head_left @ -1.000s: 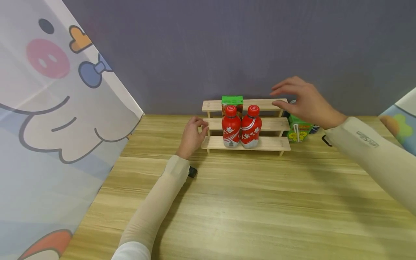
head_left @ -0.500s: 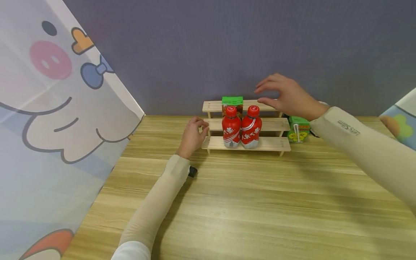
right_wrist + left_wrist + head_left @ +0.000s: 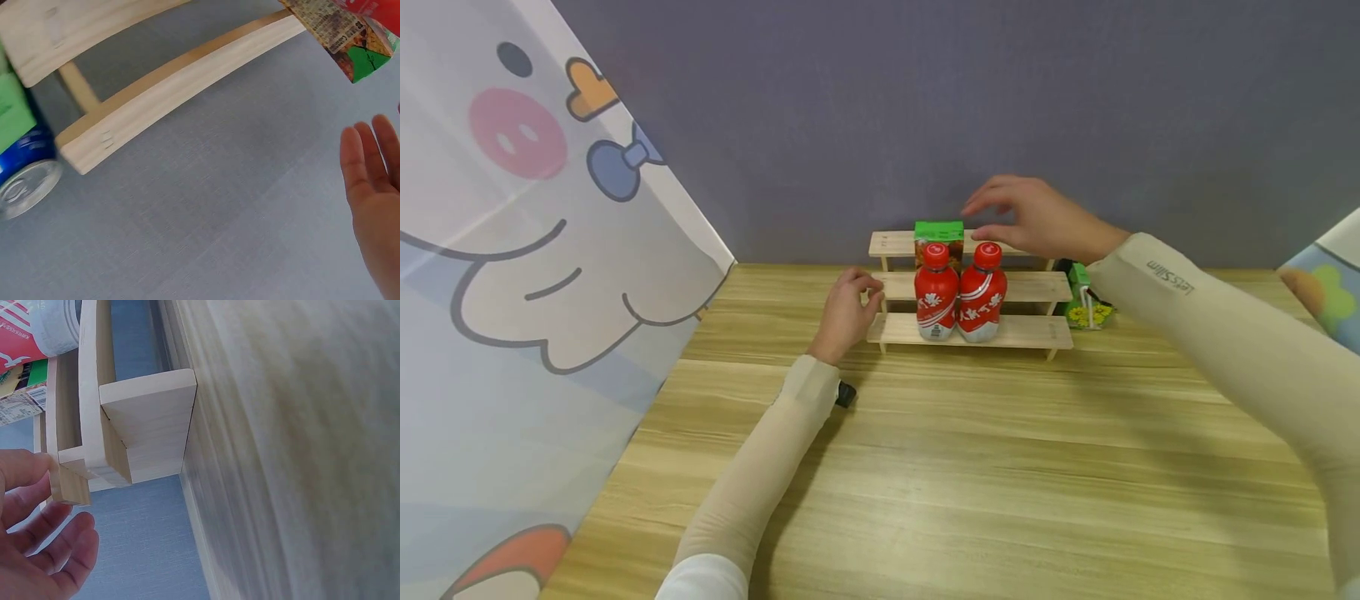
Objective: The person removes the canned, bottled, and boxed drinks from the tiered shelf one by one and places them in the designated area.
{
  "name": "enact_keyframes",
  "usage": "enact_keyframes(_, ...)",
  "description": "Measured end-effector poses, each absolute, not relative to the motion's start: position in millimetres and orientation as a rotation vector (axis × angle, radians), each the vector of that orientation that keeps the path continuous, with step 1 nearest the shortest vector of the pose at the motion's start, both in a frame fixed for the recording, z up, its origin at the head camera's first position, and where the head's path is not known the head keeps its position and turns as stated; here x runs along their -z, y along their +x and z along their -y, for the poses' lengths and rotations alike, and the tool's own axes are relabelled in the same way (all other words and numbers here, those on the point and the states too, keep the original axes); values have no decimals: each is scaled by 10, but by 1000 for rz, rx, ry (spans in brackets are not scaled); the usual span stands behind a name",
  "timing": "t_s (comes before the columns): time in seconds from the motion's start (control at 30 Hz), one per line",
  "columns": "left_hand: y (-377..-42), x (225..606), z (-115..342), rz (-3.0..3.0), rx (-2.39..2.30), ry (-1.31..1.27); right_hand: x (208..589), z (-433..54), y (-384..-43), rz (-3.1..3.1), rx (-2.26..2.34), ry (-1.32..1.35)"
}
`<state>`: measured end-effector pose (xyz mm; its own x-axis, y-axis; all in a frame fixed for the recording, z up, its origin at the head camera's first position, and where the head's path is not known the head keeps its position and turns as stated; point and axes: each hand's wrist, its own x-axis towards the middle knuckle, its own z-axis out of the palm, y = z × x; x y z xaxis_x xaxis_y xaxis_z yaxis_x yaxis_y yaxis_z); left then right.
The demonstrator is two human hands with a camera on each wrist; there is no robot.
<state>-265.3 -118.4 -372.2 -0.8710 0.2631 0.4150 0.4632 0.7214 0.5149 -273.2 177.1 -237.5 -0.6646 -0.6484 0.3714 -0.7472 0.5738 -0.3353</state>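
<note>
1. Green-topped carton (image 3: 938, 231): one, upright on the tiered rack, left of its middle, near the desk's (image 3: 970, 467) back edge. Base hidden by the bottles in the head view.
2. Right hand (image 3: 1037, 221): above the rack's top tier, just right of the carton. Fingers gently curved, thumb apart from them, the gap facing the carton; holds nothing.
3. Wooden three-tier rack (image 3: 1030, 331): pale, slatted, parallel to the desk's back edge.
4. Left hand (image 3: 844, 315): at the rack's left end. Fingers pinch the end of a tier; the outer fingers are bent, clear of the wood.
5. Red bottles: two, upright, side by side on the front tier, before the carton. Left bottle (image 3: 936, 296), right bottle (image 3: 982, 296); red caps, white print.
6. Green drink carton (image 3: 1081, 310): yellow flower print, white straw on its front; on the desk, just beside the rack's right end. Partly covered by the right sleeve (image 3: 1210, 317).
7. Blue can (image 3: 30, 156): silver end, beside the rack's right end, partly in frame.
8. Grey partition (image 3: 850, 108): along the desk's back edge.
9. Cartoon-printed panel (image 3: 497, 275): along the desk's left edge.
</note>
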Motion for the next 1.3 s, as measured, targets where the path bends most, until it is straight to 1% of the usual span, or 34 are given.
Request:
enact_keyframes(0.33, -2639, 3715, 1175, 2607, 917, -585, 2268, -1532, -2879, 2773, -661, 1201)
enact_keyframes(0.57, -2629, 3714, 1146, 2607, 909, -594, 2223, -1427, -2923, 2965, -638, 1132)
enact_keyframes(0.8, -2634, 3714, 1123, 2605, 912, -594, 2214, -1402, -2929, 3036, -628, 1070)
enact_keyframes(1.3, -2626, 3717, 1083, 2613, 902, -608, 2232, -1447, -2924, 3004, -613, 1085)
